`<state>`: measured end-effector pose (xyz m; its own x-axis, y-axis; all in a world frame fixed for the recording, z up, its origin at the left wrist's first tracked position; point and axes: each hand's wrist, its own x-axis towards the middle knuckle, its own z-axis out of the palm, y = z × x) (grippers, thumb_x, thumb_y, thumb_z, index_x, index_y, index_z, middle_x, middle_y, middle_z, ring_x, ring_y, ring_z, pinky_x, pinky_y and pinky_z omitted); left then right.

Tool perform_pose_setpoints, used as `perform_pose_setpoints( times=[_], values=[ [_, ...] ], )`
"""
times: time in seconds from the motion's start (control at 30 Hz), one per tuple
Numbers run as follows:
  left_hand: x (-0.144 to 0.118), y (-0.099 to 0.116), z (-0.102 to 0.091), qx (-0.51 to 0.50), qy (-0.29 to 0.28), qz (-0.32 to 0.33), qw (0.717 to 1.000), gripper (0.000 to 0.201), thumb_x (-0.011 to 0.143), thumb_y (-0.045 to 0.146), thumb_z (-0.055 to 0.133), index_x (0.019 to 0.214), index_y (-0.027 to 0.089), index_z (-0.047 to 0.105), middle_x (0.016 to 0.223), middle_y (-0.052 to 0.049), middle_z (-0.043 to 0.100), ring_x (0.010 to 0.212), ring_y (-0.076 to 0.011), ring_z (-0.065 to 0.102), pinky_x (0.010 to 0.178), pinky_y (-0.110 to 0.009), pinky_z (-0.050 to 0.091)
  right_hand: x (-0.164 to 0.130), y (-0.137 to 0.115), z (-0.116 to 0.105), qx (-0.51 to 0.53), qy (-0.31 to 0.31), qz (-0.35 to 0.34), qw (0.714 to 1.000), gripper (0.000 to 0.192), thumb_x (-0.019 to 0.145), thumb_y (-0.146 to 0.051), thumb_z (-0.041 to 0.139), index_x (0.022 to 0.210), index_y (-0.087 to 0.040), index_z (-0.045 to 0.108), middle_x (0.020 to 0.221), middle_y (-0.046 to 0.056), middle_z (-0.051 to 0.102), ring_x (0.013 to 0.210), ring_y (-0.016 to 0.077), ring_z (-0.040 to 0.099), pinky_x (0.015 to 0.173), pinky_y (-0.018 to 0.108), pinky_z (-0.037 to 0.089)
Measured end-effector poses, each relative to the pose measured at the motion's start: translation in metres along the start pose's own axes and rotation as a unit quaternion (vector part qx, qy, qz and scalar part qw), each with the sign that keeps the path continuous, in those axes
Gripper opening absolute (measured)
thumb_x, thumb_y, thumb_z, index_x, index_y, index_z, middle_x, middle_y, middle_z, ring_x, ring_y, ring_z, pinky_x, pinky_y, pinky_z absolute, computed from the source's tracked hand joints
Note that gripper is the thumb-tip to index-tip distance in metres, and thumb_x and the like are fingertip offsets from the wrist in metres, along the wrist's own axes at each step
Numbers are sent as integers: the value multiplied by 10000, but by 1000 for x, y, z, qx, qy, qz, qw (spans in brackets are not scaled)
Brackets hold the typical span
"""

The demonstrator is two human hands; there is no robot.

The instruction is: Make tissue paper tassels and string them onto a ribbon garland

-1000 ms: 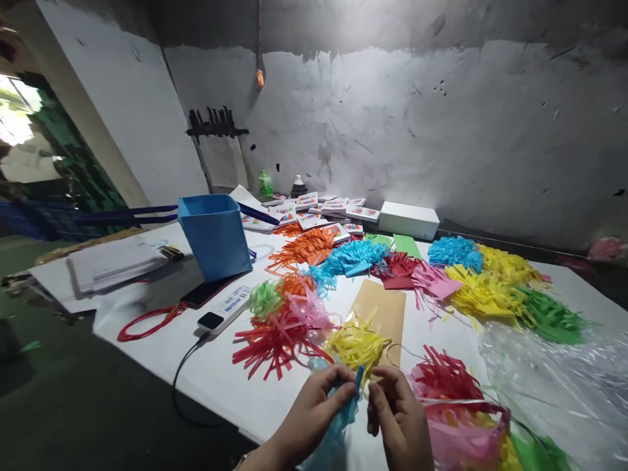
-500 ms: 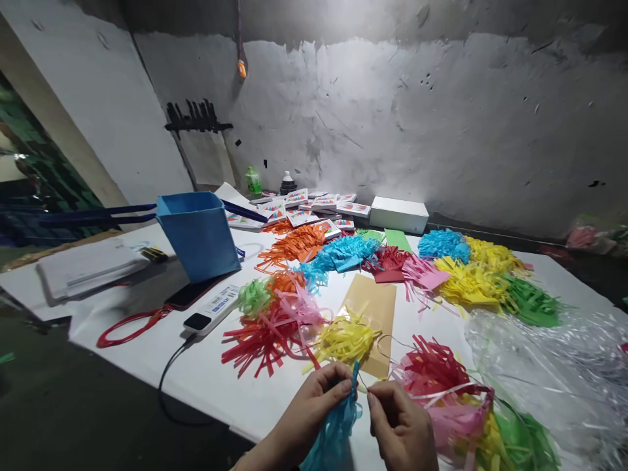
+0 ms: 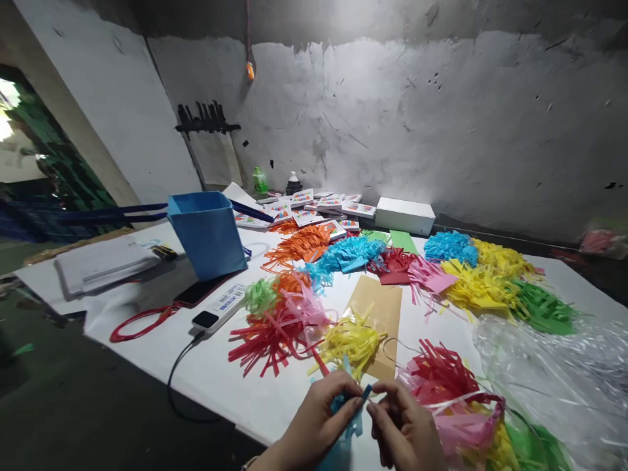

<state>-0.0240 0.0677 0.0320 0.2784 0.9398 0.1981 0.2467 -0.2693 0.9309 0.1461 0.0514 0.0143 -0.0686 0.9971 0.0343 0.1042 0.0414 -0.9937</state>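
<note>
Near the front edge of the table, my left hand pinches a blue paper tassel near its twisted top. The fringe hangs below the fingers, partly hidden by the hand. Close beside it, my right hand has thumb and forefinger closed on a thin string at the tassel's tip. Part of that string loops up over the table behind the hands. Just beyond my fingers lies a yellow tassel. A bunch of red, pink, yellow and green tassels rests to the right of my right hand.
Red, pink and orange tassels lie left of a brown envelope. More fringed bundles line the back, before flat printed boxes and a white box. A blue bin stands left; clear plastic covers the right.
My right hand has moved in against the tassel's tip, and the hands are closer together. The blue tip now leans toward the right fingers. The view has shifted slightly left.
</note>
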Motion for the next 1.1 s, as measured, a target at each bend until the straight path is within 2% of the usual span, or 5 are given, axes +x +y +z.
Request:
perform_pose_setpoints(
  times=[0.3, 0.47, 0.6, 0.83, 1.1],
  values=[
    [-4, -3, 2, 47, -25, 45, 998, 237, 943, 377, 581, 826, 209, 701, 831, -92, 719, 821, -218, 628, 783, -330, 453, 2, 13, 2, 69, -35, 37, 996, 540, 806, -690, 617, 904, -160, 649, 539, -36, 556, 347, 59, 441, 373, 173, 298],
    [-2, -2, 1, -33, 15, 7, 999, 227, 892, 413, 657, 969, 212, 730, 959, -99, 724, 918, -242, 641, 841, -335, 459, 0, 13, 4, -4, -8, 7, 1000, 477, 844, -647, 593, 805, -175, 655, 522, -21, 556, 366, 68, 437, 370, 174, 303],
    [3, 3, 0, -75, 37, -14, 996, 285, 882, 444, 661, 757, 193, 711, 808, -64, 692, 813, -218, 621, 791, -306, 455, -1, 13, 7, -15, -23, -9, 1000, 469, 870, -639, 557, 801, -183, 646, 530, -27, 564, 357, 62, 449, 375, 162, 303],
    [13, -2, -9, -125, 136, -69, 980, 302, 868, 490, 657, 823, 193, 692, 834, -46, 680, 836, -221, 605, 775, -295, 465, -2, 9, -3, -102, 12, -50, 993, 391, 912, -558, 532, 768, -206, 624, 565, -33, 550, 428, 86, 492, 415, 183, 334],
    [20, -4, -7, -179, 120, -91, 972, 309, 878, 494, 657, 814, 195, 699, 769, -13, 661, 730, -172, 580, 729, -266, 478, 0, -7, -14, -184, 3, -96, 978, 263, 957, -380, 486, 818, -204, 623, 659, -18, 602, 597, 110, 547, 557, 198, 358]
  ],
)
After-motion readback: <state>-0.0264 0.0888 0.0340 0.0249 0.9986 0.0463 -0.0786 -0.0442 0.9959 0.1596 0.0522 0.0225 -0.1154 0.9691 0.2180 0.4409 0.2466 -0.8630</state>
